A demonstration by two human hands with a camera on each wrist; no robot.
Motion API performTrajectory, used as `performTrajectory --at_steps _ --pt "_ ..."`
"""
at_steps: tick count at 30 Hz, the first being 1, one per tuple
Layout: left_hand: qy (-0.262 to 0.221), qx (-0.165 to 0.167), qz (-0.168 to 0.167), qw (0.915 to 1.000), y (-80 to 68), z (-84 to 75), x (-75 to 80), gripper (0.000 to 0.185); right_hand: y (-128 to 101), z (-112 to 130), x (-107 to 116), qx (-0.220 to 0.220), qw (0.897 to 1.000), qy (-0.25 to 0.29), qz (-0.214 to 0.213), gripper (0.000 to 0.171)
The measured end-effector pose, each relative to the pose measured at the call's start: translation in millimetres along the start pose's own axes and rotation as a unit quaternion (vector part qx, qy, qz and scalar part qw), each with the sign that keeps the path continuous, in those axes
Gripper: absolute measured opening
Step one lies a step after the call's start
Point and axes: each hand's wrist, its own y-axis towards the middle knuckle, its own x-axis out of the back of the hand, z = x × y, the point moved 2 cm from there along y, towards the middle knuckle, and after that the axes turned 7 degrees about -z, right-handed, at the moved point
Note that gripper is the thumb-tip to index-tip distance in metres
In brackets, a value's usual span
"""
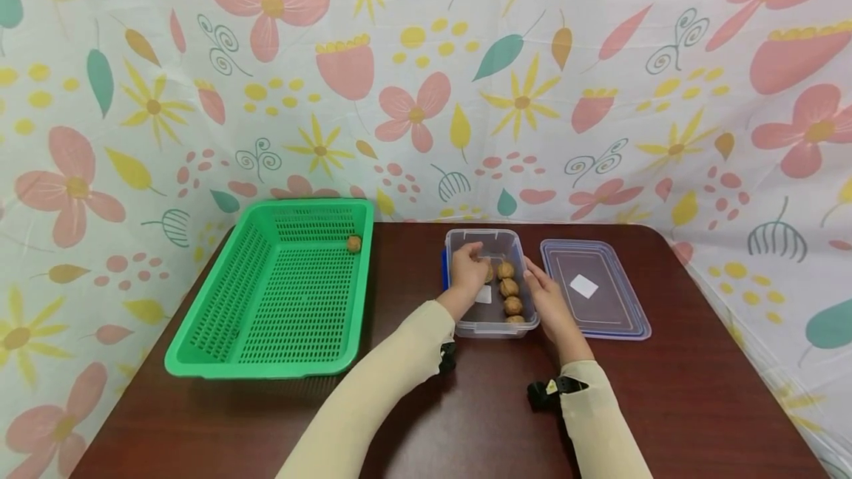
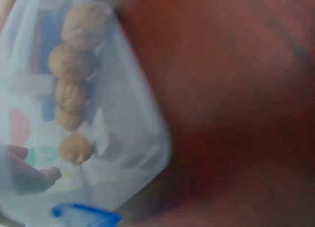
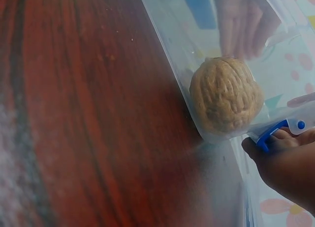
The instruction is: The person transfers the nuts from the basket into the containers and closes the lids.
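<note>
The left grip (image 1: pixel 468 272) is inside the clear box (image 1: pixel 495 329), its fingers bent beside a walnut (image 1: pixel 489 270); whether they pinch it, I cannot tell. The right grip (image 1: pixel 547 300) holds the box's right wall, near a blue clasp (image 3: pixel 268 133). To set the walnut well, bring it down to the box floor against its neighbour before freeing the fingers, knuckles clear of the row of four walnuts (image 1: pixel 509 287) along the right side, and brace the wall without squeezing. Another walnut (image 1: pixel 354 244) lies in the far right corner of the green basket (image 1: pixel 365 279), left on the desk (image 1: pixel 413 346). The back of the left grip hides its fingertips; the left wrist view is blurred; the near wall partly covers the row's nearest walnut.
</note>
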Motion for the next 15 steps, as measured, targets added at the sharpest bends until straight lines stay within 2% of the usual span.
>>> performTrajectory --at_steps 3,4,10,15 --pt "-0.012 -0.006 0.001 0.9999 -0.3 -18.6 5.5 0.026 -0.3 0.6 0.5 -0.005 1.000 -0.004 0.005 0.050" --pt "0.006 0.014 0.004 0.9999 -8.0 -39.7 11.7 0.029 -0.3 0.8 0.7 -0.005 1.000 -0.006 0.006 0.050" --pt "0.008 -0.002 0.006 0.9999 4.7 -74.1 27.1 0.026 0.6 0.1 1.5 -0.002 1.000 -0.006 0.007 0.051" --pt "-0.037 -0.001 0.003 0.9993 19.6 -99.7 49.4 0.022 0.2 -0.6 0.9 -0.003 1.000 -0.006 0.005 0.050"
